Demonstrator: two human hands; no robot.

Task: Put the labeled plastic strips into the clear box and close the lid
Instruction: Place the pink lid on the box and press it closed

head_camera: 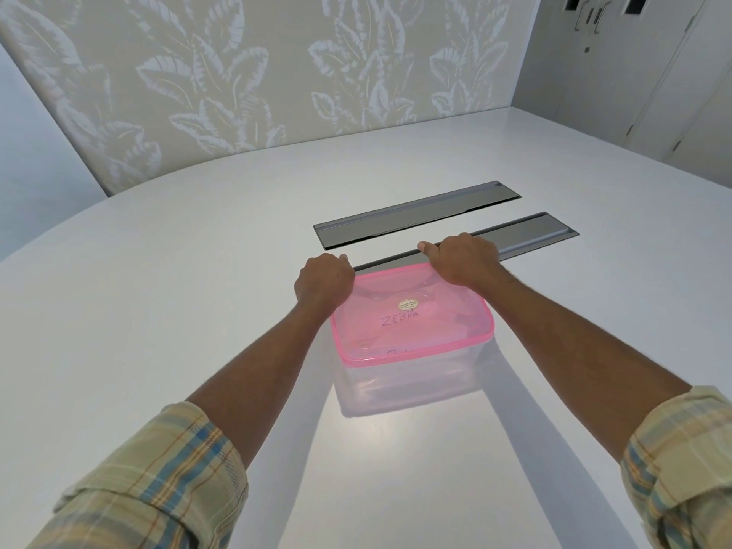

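Observation:
A clear plastic box (412,384) stands on the white table (158,291), topped by a translucent pink lid (416,330). A round gold sticker is on the lid. Through it I read a strip marked "ZEBRA" (398,318) lying inside; other strips show faintly below. My left hand (323,281) curls over the lid's far left corner. My right hand (461,259) curls over the far right corner. Both hands grip the lid's far edge, fingers hidden behind it.
Two long grey metal cable hatches (416,213) are set into the table just beyond the box. A leaf-patterned wall (257,73) runs behind the table, and white cabinet doors (633,73) stand at the right.

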